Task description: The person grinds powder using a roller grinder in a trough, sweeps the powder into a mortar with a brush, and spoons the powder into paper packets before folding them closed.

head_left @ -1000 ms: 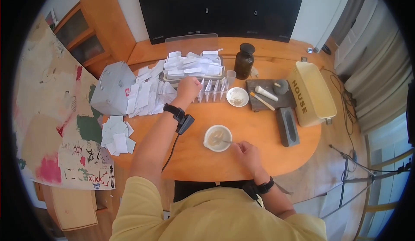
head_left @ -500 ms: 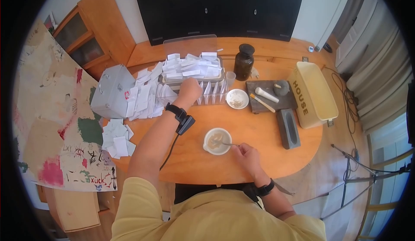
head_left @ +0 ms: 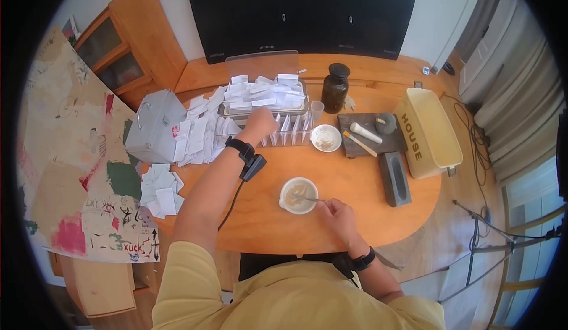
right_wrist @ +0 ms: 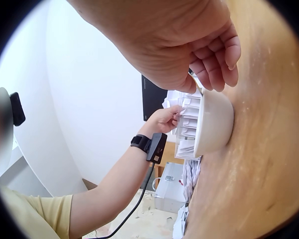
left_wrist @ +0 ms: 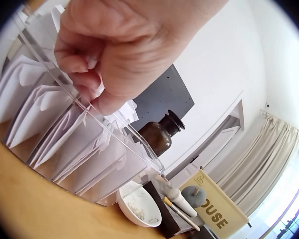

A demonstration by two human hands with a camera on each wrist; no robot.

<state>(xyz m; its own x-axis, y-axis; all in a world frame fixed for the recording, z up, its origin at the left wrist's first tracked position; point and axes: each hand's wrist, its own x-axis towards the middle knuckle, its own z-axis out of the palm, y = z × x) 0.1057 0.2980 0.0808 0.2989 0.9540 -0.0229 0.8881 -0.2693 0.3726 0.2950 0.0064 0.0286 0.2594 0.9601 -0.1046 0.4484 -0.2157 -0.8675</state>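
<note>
My left hand (head_left: 259,126) is over a clear divided rack holding upright folded paper packets (head_left: 295,130). In the left wrist view, the left hand (left_wrist: 122,50) pinches the top of a packet (left_wrist: 65,134) between thumb and fingers at the rack's edge. My right hand (head_left: 339,219) pinches the handle of a thin metal spoon (head_left: 315,199), whose far end dips into beige contents in a white spouted bowl (head_left: 284,204). Seen by the right wrist camera, the right hand (right_wrist: 189,55) has curled fingers above the bowl (right_wrist: 214,124); the spoon is mostly hidden there.
Behind the rack is a tray of loose white packets (head_left: 266,93); more packets (head_left: 201,132) and a silver case (head_left: 155,126) are left. Right are a brown bottle (head_left: 335,90), a small dish (head_left: 325,144), a dark board (head_left: 355,149), a grey trough (head_left: 394,182) and a cream bin (head_left: 423,146).
The left hand has lowered slightly at the rack. The right hand keeps its grip on the spoon, whose end has shifted slightly in the bowl.
</note>
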